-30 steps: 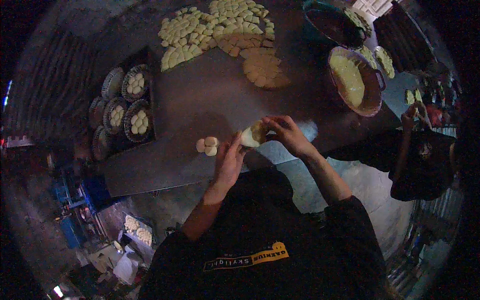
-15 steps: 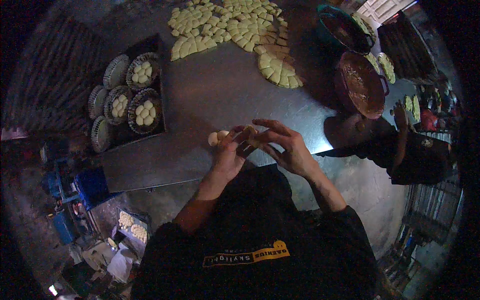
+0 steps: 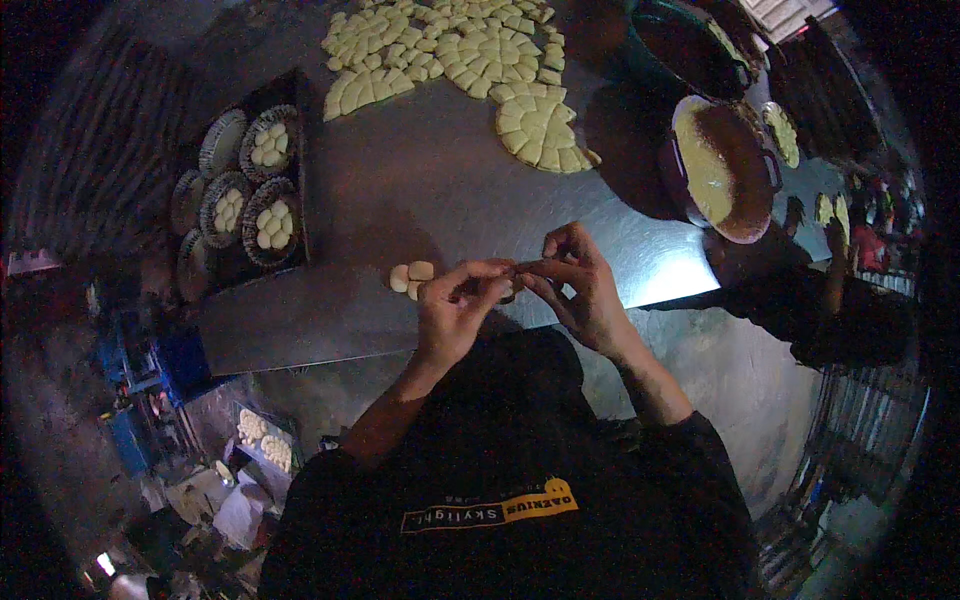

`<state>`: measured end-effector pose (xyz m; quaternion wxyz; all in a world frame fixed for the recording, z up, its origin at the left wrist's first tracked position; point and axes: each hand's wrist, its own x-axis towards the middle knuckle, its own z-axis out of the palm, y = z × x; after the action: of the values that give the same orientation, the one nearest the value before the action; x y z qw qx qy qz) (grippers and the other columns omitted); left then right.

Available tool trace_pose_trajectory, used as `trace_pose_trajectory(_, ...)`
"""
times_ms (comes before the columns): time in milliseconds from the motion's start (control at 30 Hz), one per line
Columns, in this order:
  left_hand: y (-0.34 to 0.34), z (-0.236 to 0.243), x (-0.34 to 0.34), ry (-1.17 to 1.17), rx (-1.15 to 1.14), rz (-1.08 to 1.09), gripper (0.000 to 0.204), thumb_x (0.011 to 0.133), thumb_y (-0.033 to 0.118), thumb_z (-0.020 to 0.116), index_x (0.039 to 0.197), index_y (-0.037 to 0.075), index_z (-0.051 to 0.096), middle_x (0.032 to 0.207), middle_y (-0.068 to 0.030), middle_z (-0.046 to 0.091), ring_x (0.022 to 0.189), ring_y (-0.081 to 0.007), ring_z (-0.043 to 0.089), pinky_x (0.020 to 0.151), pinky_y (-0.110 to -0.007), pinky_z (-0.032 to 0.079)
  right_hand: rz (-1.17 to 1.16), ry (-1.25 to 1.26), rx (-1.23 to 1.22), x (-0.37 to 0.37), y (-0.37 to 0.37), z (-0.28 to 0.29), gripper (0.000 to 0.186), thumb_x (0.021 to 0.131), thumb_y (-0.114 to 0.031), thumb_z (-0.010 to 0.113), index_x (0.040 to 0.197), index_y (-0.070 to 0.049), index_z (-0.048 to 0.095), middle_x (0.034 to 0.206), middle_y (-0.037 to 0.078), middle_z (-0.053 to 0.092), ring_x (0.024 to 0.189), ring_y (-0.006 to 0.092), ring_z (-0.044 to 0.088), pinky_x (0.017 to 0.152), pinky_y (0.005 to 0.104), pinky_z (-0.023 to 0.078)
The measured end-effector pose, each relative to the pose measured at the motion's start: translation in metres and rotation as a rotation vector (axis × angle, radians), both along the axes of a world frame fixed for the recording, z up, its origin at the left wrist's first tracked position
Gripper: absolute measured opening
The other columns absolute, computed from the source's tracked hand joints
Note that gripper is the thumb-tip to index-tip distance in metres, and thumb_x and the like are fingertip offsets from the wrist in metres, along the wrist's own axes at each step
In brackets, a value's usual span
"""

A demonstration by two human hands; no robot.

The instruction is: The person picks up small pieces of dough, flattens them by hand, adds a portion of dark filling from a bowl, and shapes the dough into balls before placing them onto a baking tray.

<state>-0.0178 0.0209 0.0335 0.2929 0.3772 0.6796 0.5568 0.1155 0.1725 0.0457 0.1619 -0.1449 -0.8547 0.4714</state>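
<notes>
At the near edge of the metal table, my left hand and my right hand meet with fingertips pinched together on a small piece of dough, mostly hidden by my fingers. Just left of my hands, several pale dough balls sit close together on the metal surface.
A dark tray with foil pans, some holding dough balls, lies left. Cut dough rounds spread across the back. A purple-rimmed basin and dark green basin stand right, beside a co-worker. Blue equipment is below left.
The pale dough in my fingers, plainly visible a second ago, is now mostly covered. My hands have turned and drawn together at the fingertips. The co-worker on the right has shifted.
</notes>
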Motion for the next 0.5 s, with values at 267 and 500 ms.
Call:
trace_pose_trajectory(267,0.010,-0.016,0.028,-0.976,-0.122,0.239,0.021,0.099,0.014,0.057,0.112,-0.002,0.060,0.111,-0.0103,0.063,0.094,-0.0208,0.066,0.085,-0.037,0.060,0.118,-0.087,-0.005,0.005,0.019,-0.011,0.030,0.082,-0.009,0.071,0.112,-0.007,0.069,0.103,0.013,0.065,0.092,0.0316,0.064,0.079,0.0400,0.054)
trace_pose_trajectory(500,-0.010,-0.036,0.023,-0.711,-0.026,-0.018,0.035,0.093,0.015,0.067,0.123,0.000,0.058,0.115,-0.0094,0.064,0.101,-0.0188,0.066,0.089,-0.032,0.054,0.379,-0.047,-0.200,0.001,0.023,-0.015,0.016,0.081,-0.005,0.074,0.097,-0.005,0.070,0.089,0.009,0.068,0.086,0.0245,0.067,0.075,0.0346,0.053)
